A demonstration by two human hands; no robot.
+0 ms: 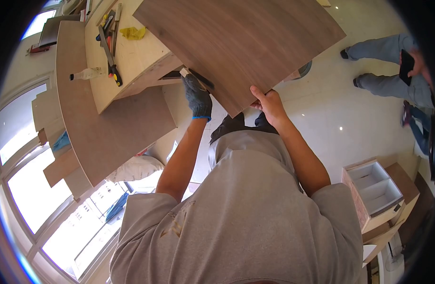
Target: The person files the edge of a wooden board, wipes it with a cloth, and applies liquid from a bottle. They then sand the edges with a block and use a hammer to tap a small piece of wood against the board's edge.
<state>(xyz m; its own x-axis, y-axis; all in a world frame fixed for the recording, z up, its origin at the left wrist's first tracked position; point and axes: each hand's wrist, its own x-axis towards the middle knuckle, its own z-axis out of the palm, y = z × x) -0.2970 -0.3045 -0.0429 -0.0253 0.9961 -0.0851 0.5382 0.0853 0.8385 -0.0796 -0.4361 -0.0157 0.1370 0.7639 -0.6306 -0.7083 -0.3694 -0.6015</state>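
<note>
A large brown wood-grain panel [241, 42] is tilted in front of me, its lower corner near my chest. My right hand [269, 105], bare, grips the panel's lower edge close to that corner. My left hand [197, 98] wears a grey glove with a blue cuff. It is closed around a slim dark tool with a pale tip [193, 77], which lies against the panel's left edge. What kind of tool it is I cannot make out.
A pale workbench [132, 57] on the left carries hand tools [109, 52], a yellow rag [133, 32] and a bottle [87, 74]. A curved brown board [108, 128] lies below it. Windows run along the left. Another person [397, 71] stands at right holding a phone. A drawer box [374, 189] sits lower right.
</note>
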